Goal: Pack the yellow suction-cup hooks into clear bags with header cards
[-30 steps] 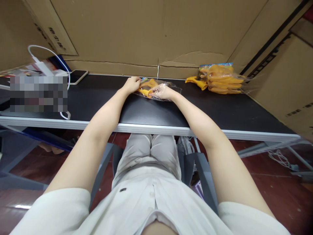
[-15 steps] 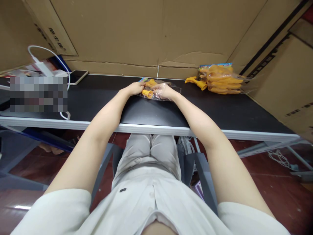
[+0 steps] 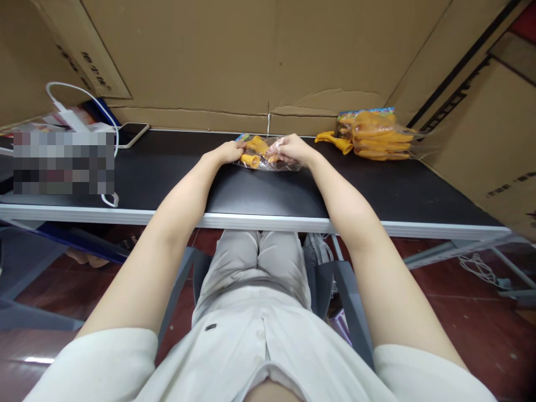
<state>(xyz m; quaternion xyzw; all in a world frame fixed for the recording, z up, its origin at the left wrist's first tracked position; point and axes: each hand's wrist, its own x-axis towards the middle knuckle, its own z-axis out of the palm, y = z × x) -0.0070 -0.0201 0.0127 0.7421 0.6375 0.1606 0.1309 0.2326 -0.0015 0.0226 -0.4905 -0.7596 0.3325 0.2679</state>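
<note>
A clear plastic bag (image 3: 274, 164) with a colourful strip at its left end lies at the back middle of the table. In it are yellow plastic pieces, one of them a horn-shaped toy with a flared round end (image 3: 250, 161). My left hand (image 3: 229, 152) is closed on the bag's left end, thumb on top. At the right end, the curled fingers of my right hand (image 3: 296, 149) grip the bag, with shiny film over the fingertips. What lies under those fingertips is partly hidden.
Similar yellow toys in a stacked bagged bundle (image 3: 377, 137) lie at the back right, a loose yellow horn toy (image 3: 335, 142) beside them. A phone (image 3: 133, 135), a white cable (image 3: 84, 85) and blurred-out items are on the left. Cardboard walls (image 3: 201, 56) enclose the table.
My right hand has drawn back a little to the right and up, and its fingers are more curled. The left hand has stayed at the bag's left end.
</note>
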